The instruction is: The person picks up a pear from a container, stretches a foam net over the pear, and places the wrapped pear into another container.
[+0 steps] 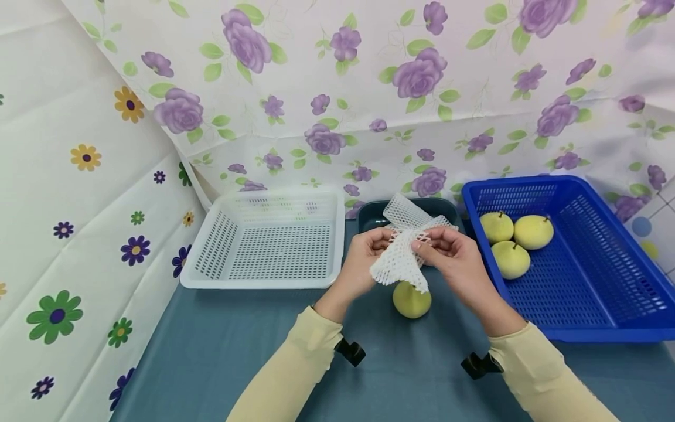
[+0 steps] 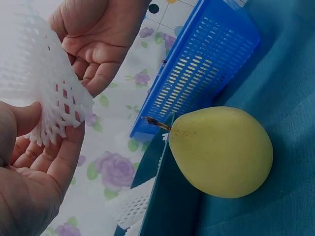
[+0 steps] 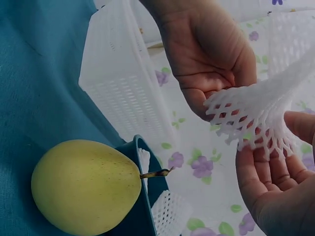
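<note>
A white foam net sleeve [image 1: 395, 261] is stretched between both hands above the table. My left hand [image 1: 361, 264] pinches its left edge between thumb and fingers. On the other edge, my right hand [image 1: 466, 266] grips the mesh, thumb on top and fingers beneath, as the right wrist view shows at the sleeve's frayed open end [image 3: 268, 142]. Below the hands a yellow-green pear [image 1: 411, 302] sits on the table, partly covered by the sleeve in the head view. Its brown stem [image 2: 156, 123] points toward the dark green tray [image 1: 371, 211] right behind it; neither hand touches the pear.
More foam net sleeves [image 3: 170, 211] lie in the dark green tray. A white plastic basket [image 1: 279, 281] stands to the left. On the right, a blue basket [image 1: 606, 334] contains three pears [image 1: 510, 259]. Floral sheeting [image 1: 295, 111] hangs behind the table [image 1: 232, 351].
</note>
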`<action>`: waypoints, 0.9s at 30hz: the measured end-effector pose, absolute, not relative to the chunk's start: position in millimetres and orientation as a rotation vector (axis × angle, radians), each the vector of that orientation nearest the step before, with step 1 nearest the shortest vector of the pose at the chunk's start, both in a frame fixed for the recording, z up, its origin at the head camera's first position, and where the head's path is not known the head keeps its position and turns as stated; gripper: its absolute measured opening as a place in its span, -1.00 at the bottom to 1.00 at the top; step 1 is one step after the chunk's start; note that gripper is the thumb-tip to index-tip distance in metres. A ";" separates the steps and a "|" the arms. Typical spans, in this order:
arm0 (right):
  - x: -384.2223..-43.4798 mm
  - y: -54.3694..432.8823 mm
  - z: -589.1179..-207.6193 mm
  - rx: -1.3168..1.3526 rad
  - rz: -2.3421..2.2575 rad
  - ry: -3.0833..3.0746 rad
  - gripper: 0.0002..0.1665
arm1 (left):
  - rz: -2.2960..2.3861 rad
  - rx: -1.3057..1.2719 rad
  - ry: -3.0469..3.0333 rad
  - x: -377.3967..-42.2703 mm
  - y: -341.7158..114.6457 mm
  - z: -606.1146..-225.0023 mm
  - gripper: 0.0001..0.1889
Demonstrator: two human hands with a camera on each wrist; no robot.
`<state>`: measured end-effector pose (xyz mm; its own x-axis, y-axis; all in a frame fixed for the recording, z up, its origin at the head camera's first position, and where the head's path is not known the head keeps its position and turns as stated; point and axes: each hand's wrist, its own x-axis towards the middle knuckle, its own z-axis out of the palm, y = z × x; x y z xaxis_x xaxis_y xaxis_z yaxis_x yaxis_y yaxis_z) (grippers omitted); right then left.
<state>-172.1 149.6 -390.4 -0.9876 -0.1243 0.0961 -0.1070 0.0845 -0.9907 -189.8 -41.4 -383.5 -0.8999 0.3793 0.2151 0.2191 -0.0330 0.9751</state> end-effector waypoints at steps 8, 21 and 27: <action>-169.7 148.9 -398.6 -0.167 -2.139 2.296 -0.53 | 1.946 0.677 2.319 -186.1 -37.7 -385.6 -0.83; -164.1 151.9 -428.3 0.019 -1.984 2.278 -0.57 | 1.817 0.392 2.325 -194.7 -28.5 -436.5 -0.85; -156.8 152.2 -443.4 0.041 -1.937 2.266 -0.60 | 1.808 0.224 2.282 -191.8 -25.6 -451.4 -0.82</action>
